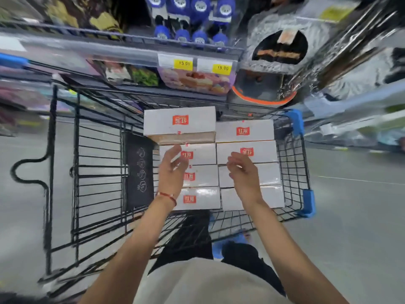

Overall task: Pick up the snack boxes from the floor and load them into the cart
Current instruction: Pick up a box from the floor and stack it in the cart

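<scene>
Several white snack boxes with red labels lie in two rows inside the black wire cart [98, 172]. One box [179, 121] sits on top at the far end of the left row, higher than the others. My left hand [173, 170] hovers over the left row [201, 198] with fingers loosely spread and nothing in it. Over the right row [245, 131] hangs my right hand [243, 174], fingers relaxed and holding nothing. No box on the floor is in view.
Store shelves [131, 53] with packaged goods and yellow price tags [183, 64] stand just beyond the cart. Blue corner guards [308, 200] mark the cart's right side. Its folded child seat [138, 170] lies left of the boxes. Grey floor spreads on both sides.
</scene>
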Action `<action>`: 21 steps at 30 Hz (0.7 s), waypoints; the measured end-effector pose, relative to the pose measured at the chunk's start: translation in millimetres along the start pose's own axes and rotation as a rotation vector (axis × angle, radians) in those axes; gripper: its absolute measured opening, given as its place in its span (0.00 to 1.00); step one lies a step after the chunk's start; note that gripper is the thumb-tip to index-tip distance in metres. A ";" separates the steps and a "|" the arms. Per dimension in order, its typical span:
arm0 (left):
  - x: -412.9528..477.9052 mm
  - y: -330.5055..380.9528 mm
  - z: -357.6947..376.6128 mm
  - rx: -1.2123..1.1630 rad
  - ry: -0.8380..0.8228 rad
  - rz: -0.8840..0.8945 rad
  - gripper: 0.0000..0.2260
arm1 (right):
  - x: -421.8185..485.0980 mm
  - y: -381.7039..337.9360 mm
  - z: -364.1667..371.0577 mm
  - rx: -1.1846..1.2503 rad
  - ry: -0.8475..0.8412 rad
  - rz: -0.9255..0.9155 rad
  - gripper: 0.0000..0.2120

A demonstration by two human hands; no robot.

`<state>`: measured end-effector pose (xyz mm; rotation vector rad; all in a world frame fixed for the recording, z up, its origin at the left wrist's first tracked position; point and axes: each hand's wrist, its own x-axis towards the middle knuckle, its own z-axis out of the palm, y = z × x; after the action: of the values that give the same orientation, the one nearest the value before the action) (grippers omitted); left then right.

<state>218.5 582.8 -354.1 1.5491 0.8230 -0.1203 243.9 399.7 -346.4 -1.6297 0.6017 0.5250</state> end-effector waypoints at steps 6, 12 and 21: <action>-59.0 10.9 55.4 0.016 -0.119 0.114 0.14 | -41.7 22.7 -75.1 0.079 0.036 -0.060 0.13; -136.3 14.4 125.0 0.069 -0.266 0.239 0.17 | -84.4 60.0 -175.1 0.221 0.129 -0.091 0.11; -250.3 -14.4 269.6 0.170 -0.609 0.226 0.12 | -156.3 118.4 -329.5 0.451 0.414 -0.125 0.08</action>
<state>131.3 232.5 -281.7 1.6258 0.1594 -0.4797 48.4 74.8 -289.4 -1.3327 0.8477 -0.0506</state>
